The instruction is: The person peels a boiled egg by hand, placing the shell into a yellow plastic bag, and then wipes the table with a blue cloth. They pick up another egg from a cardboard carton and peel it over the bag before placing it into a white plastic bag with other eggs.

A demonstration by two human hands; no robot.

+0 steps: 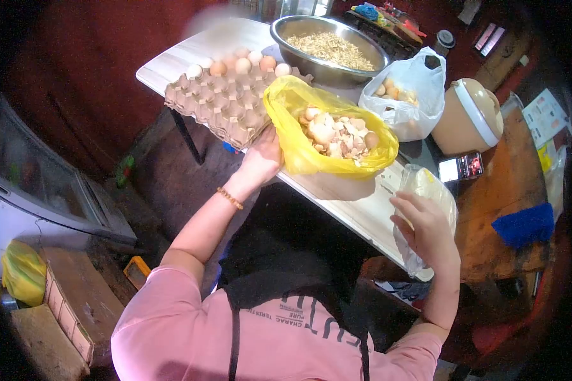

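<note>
My left hand (pixel 265 155) is at the table's near edge, against the corner of a cardboard egg tray (pixel 225 108) and the side of a yellow plastic bag (pixel 286 143). Its fingers are mostly hidden there, so I cannot make out what they grip. Inside the yellow bag lies a heap of broken eggshells (pixel 340 133). Several eggs (pixel 243 65) fill the far row of the tray, with bare cups in front. My right hand (pixel 426 228) hovers by a clear plastic bag (pixel 429 187) at the table's right end, fingers apart and holding nothing visible.
A steel bowl (pixel 286 54) of pale shredded material stands behind, beside a white plastic bag (pixel 419 82) with eggs. Farther right are a beige lidded bucket (pixel 461 117), a phone (pixel 461 167) and a blue cloth (pixel 523 224). The white table (pixel 327 197) has a near edge by my body.
</note>
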